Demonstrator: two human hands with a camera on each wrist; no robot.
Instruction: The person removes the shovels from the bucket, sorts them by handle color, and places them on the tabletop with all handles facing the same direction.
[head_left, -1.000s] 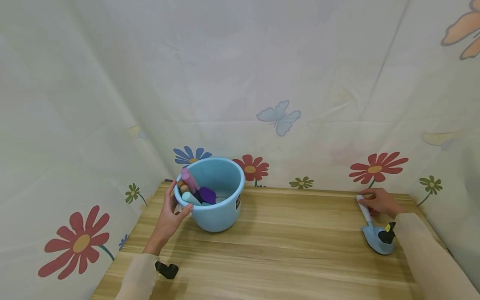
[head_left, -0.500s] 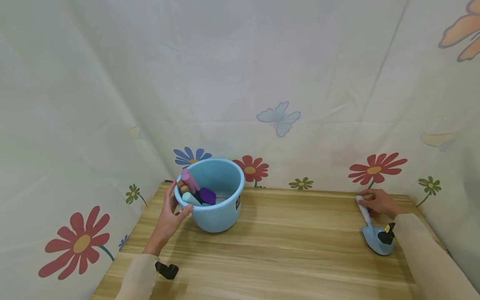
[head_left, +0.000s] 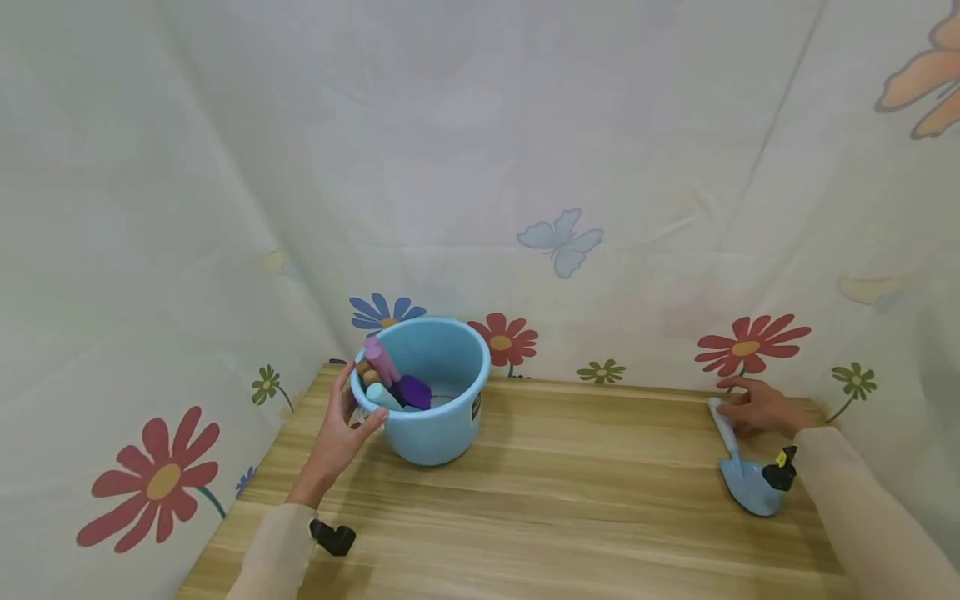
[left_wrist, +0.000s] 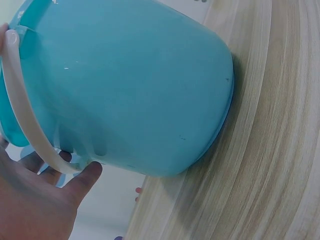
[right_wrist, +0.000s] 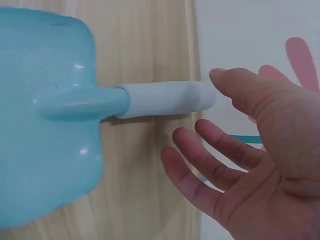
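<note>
My left hand (head_left: 337,442) holds the near-left side of a light blue bucket (head_left: 431,437), thumb at the front rim and fingers round the left side. In the left wrist view, the bucket's white handle (left_wrist: 25,105) hangs beside the fingers. A toy shovel (head_left: 752,487) with a blue blade and pale grip lies on the table's right side. My right hand (right_wrist: 255,155) is at the end of its grip (right_wrist: 167,98), fingers parted and loosely bent, the thumb tip close to the grip end; whether it touches cannot be told.
Inside the bucket lean pink handles (head_left: 382,360), a mint handle (head_left: 384,395), brown rounded ends (head_left: 371,377) and a purple blade (head_left: 415,390). The wooden table (head_left: 570,492) meets a flower-printed curtain (head_left: 637,183) at its back and sides.
The right wrist has shifted slightly right, away from the shovel, which lies a touch further left in view. The left hand and bucket have stayed in place. The head view has tilted slightly.
</note>
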